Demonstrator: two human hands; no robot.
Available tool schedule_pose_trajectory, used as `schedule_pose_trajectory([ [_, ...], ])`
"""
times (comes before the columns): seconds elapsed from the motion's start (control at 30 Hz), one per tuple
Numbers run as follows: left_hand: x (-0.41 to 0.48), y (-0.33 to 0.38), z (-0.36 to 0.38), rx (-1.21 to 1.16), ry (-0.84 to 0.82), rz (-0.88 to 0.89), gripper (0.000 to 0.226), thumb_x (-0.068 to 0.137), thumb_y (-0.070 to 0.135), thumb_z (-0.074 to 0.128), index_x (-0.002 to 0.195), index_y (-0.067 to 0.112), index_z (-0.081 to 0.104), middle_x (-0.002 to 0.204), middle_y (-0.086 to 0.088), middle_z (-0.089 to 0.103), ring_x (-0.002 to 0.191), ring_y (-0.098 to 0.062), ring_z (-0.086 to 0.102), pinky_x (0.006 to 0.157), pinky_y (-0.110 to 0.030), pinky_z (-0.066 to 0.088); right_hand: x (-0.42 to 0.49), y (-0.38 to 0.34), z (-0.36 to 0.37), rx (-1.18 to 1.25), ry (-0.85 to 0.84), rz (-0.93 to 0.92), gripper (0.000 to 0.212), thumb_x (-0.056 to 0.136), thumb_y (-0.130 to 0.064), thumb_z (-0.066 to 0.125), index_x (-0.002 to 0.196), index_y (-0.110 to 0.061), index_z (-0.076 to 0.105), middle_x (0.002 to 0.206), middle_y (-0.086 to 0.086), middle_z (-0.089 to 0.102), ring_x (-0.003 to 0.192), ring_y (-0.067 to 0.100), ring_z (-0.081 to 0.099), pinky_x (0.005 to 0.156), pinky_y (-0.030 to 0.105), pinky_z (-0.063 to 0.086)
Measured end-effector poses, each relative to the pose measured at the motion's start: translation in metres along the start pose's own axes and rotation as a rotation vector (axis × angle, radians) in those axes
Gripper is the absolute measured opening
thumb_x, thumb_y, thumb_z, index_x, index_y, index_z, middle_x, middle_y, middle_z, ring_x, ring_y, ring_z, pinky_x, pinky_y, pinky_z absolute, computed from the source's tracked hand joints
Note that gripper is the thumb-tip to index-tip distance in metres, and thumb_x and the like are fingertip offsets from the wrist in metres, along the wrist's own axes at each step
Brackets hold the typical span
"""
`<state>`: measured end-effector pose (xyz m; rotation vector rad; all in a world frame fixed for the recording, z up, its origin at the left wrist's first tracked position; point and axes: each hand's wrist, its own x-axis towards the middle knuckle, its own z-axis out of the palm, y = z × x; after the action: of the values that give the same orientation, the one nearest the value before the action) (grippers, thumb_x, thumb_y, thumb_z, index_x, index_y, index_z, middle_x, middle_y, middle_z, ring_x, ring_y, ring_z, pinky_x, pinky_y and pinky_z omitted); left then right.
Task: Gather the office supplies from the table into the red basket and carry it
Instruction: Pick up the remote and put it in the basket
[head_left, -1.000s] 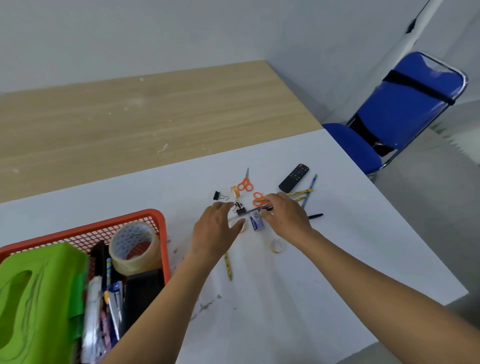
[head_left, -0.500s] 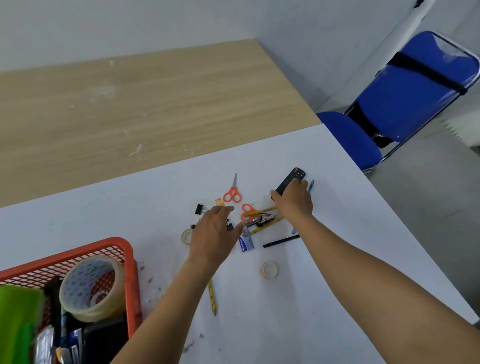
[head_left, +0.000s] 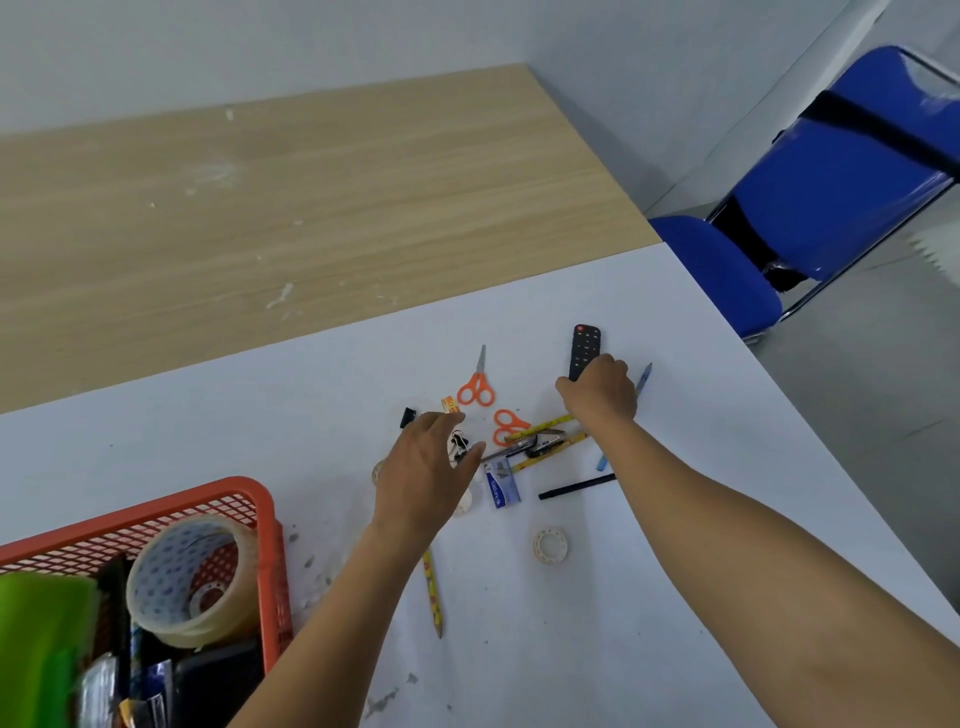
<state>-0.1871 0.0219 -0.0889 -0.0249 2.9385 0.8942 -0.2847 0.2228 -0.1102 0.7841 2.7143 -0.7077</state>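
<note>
Basket (head_left: 271, 571) is orange-red mesh; right hand (head_left: 597, 389) grips black remote (head_left: 586, 345).

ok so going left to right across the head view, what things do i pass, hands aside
red basket → black binder clip → far orange scissors → black remote → blue chair

- A single wide-angle view from the person's head, facing forward and tilted down onto the white table (head_left: 519, 649).
- It sits close above the tabletop: both forearms come in from 5 and 6 o'clock.
- The red basket (head_left: 267, 571) is cropped at 8 o'clock.
- A wooden tabletop (head_left: 260, 208) lies toward 11 o'clock and a blue chair (head_left: 841, 208) at 2 o'clock.
</note>
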Motion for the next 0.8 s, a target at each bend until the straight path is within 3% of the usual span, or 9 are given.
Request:
schedule_pose_trajectory([
  [0.27, -0.010, 0.009, -0.019, 0.027, 0.035, 0.067, 0.045, 0.090, 0.042, 0.058, 0.130, 0.024, 0.053, 0.127, 0.005, 0.057, 0.116, -0.014, 0.051, 0.086, -0.029, 0.047, -0.042, -0.002, -0.014, -0.003, -0.021, -0.231, 0.034, 0.090, -0.016, 0.057, 0.121, -0.004, 0.049, 0.119, 0.014, 0.049, 0.099, 0.031, 0.058, 0.071, 0.035, 0.048],
  [0.43, -0.020, 0.016, -0.036, 0.045, 0.042, 0.149, 0.046, 0.090, 0.038, 0.060, 0.133, 0.022, 0.051, 0.128, 0.004, 0.055, 0.120, -0.014, 0.048, 0.088, -0.029, 0.046, -0.085, -0.001, -0.021, 0.065, -0.079, -0.429, 0.037, 0.088, -0.016, 0.063, 0.121, -0.008, 0.049, 0.115, 0.009, 0.048, 0.088, 0.021, 0.051, 0.071, 0.031, 0.043],
  [0.63, -0.039, 0.016, -0.058, 0.138, 0.053, 0.258, 0.053, 0.086, 0.026, 0.066, 0.135, 0.018, 0.049, 0.135, 0.003, 0.050, 0.127, -0.016, 0.042, 0.087, -0.029, 0.045, -0.144, -0.008, -0.020, 0.069, -0.152, -0.644, 0.040, 0.084, -0.017, 0.067, 0.120, -0.012, 0.051, 0.110, 0.008, 0.052, 0.098, 0.026, 0.056, 0.080, 0.037, 0.049],
  [0.8, -0.061, 0.001, -0.079, 0.241, 0.047, 0.319, 0.053, 0.083, 0.018, 0.068, 0.133, 0.017, 0.051, 0.134, 0.003, 0.052, 0.129, -0.016, 0.040, 0.083, -0.030, 0.049, -0.191, -0.020, -0.013, 0.070, -0.202, -0.795, 0.046, 0.081, -0.015, 0.066, 0.124, -0.014, 0.050, 0.117, 0.006, 0.053, 0.105, 0.023, 0.053, 0.082, 0.032, 0.045],
])
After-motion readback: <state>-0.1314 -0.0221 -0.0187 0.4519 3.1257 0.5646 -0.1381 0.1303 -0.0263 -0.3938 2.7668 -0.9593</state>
